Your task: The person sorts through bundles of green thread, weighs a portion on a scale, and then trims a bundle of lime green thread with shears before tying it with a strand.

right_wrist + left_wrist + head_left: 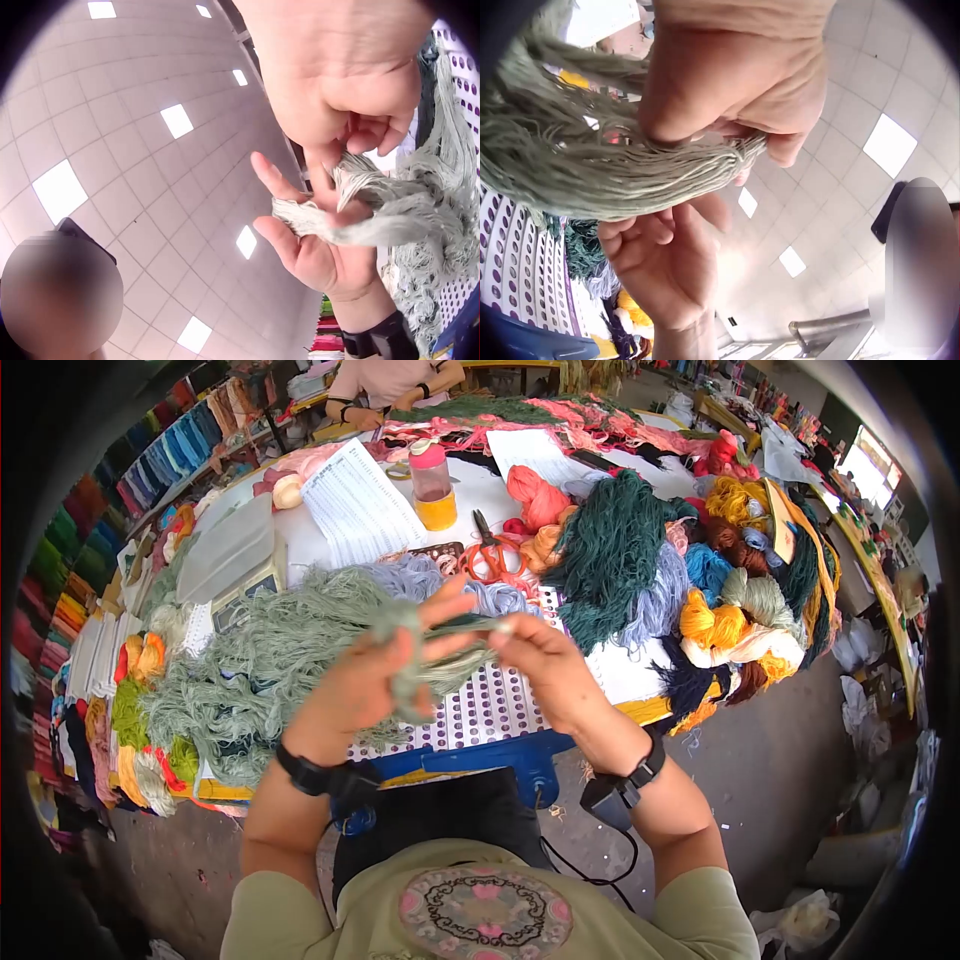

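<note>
A hank of pale grey-green yarn (455,668) stretches between my two hands over the front edge of the table. My left hand (348,688) holds it, with a loop of the strands passing across the thumb and fingers; some fingers stick out. My right hand (555,670) pinches the hank's end between thumb and fingertips. In the left wrist view the gathered strands (667,176) narrow toward the left hand (739,82). The right wrist view shows the looped yarn (409,195) around the left hand (330,262). A large heap of the same yarn (240,670) lies at left.
A white perforated sheet (490,710) lies under the hands. Orange-handled scissors (487,555), a pink-lidded bottle (431,485) and a printed paper (360,505) stand or lie behind. Dark green yarn (615,550) and colourful skeins (740,600) cover the right. Another person (390,385) sits opposite.
</note>
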The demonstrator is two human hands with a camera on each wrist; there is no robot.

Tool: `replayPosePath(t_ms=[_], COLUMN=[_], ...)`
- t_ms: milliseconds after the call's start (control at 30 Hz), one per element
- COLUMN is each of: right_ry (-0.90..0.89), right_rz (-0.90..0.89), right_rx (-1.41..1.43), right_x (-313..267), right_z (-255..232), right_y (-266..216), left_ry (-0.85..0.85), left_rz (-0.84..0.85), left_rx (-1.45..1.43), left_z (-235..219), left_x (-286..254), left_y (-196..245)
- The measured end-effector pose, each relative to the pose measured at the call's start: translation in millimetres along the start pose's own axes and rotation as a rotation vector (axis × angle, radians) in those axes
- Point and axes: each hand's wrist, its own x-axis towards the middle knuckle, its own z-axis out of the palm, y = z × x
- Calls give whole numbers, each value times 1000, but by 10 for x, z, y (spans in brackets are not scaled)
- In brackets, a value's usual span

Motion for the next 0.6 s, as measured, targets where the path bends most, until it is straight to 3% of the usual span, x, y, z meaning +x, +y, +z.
replayPosePath(t_ms=[33, 100, 167, 233, 267, 300, 333, 367, 400, 467, 500, 567, 600], right_ry=[113, 296, 178, 101, 333, 554, 655, 806, 941, 1369, 1371, 1334, 1357], right_rz=[-171, -180, -159, -238, -184, -125, -143, -163, -346, -439, -438, -738, -564], right_rx=[-80, 210, 424, 386, 344, 222, -25, -90, -489, -732, -733, -695, -960], right_x=[-27, -104, -268, -475, -593, -727, -883, -1058, -1348, -1663, -1631, -1358, -1143], right_z=[-89, -271, -651, -1156, -1295, -1526, -2049, -2515, -3451, -3945, -3843, -3386, -3108], right_y=[12, -218, -427, -542, -673, -812, -863, -1010, -1046, -1590, -1704, -1761, -1652], left_ry=[2, 103, 352, 701, 897, 980, 1062, 1061, 1273, 1305, 1339, 1412, 1444], left_rz=[-52, -102, -50, 2, 1, 59, 117, 109, 186, 229, 283, 397, 450], left_rx=[-80, -188, -207, -110, -12, -63, -113, -116, -47, -9, 30, 102, 142], left_z=[-84, -409, -848, -1229, -1441, -1793, -2255, -2847, -3509, -3252, -3020, -2468, -2272], left_x=[-81, -342, -654, -910, -1057, -1309, -1650, -2329, -2623, -2425, -2257, -1657, -1533], left_y=[135, 285, 411, 595, 724, 851, 998, 1104, 1321, 1331, 1286, 1180, 1178])
